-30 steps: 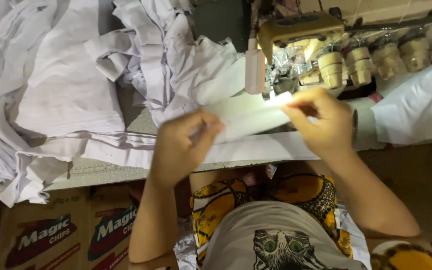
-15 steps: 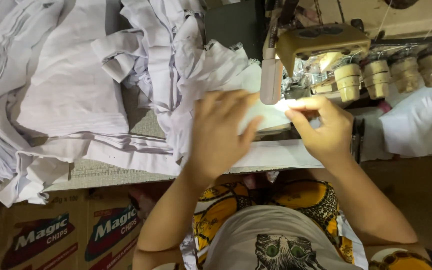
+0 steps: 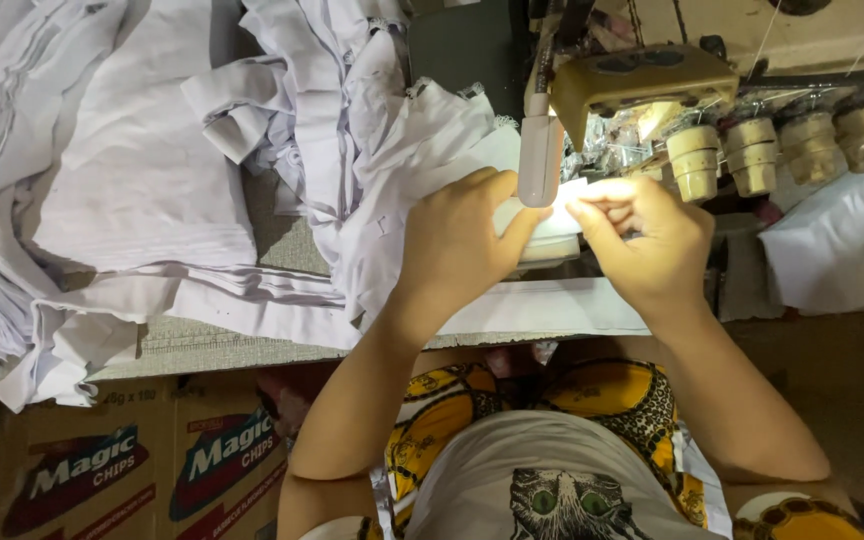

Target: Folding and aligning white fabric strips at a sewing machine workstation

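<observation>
1. Grey table top (image 3: 282, 235) carries a sewing machine (image 3: 642, 85); left of the machine white fabric pieces (image 3: 102, 190) lie heaped.
2. Left hand (image 3: 457, 245) lies flat, fingers closed over the white cloth (image 3: 402, 180) just left of the machine's lit needle area.
3. Right hand (image 3: 642, 235) pinches the cloth's edge directly below the machine.
4. Thread cones (image 3: 752, 150) stand right of the machine.
</observation>
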